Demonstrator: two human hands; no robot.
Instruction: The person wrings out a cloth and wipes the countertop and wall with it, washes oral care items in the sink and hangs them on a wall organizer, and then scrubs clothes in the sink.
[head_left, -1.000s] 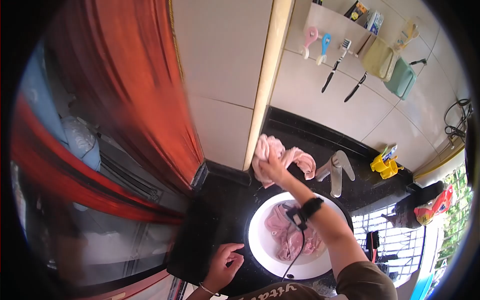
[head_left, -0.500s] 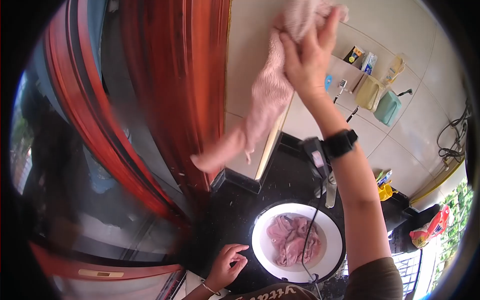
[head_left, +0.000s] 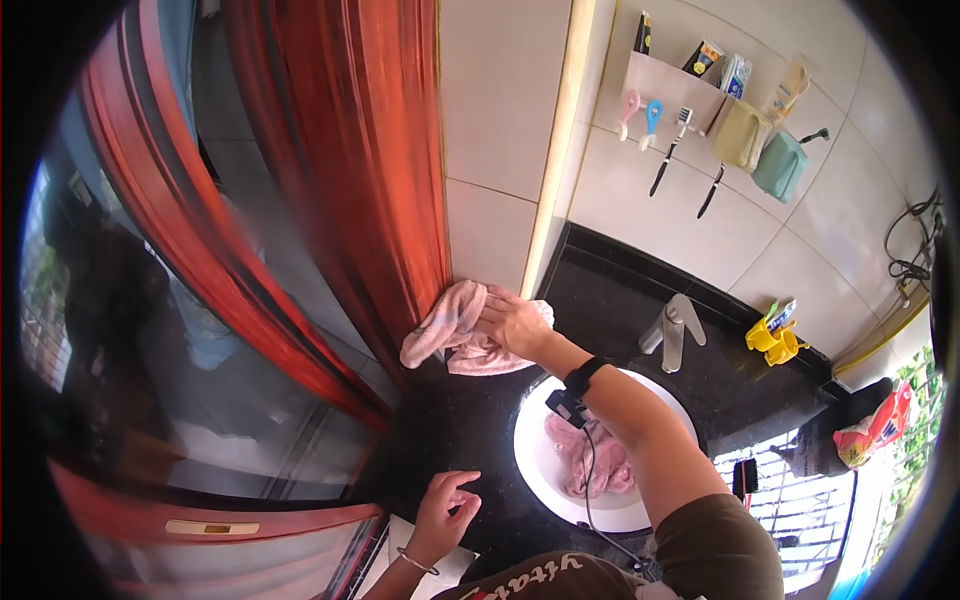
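Note:
My right hand presses a pink towel against the bottom of the tiled wall, where it meets the black counter. The towel is bunched under my fingers, and one end hangs to the left by the red door frame. My left hand hovers at the counter's front edge with bent fingers apart, holding nothing. In the white basin lies a second pink cloth, wet and crumpled, partly hidden by my right forearm and a dangling cable.
A silver faucet stands behind the basin. A yellow cup holder sits at the counter's back right. On the wall hangs a toothbrush rack. The red door frame rises at left.
My right hand has brought the pink towel down from high on the tiled wall to its base by the counter. My left hand has barely moved.

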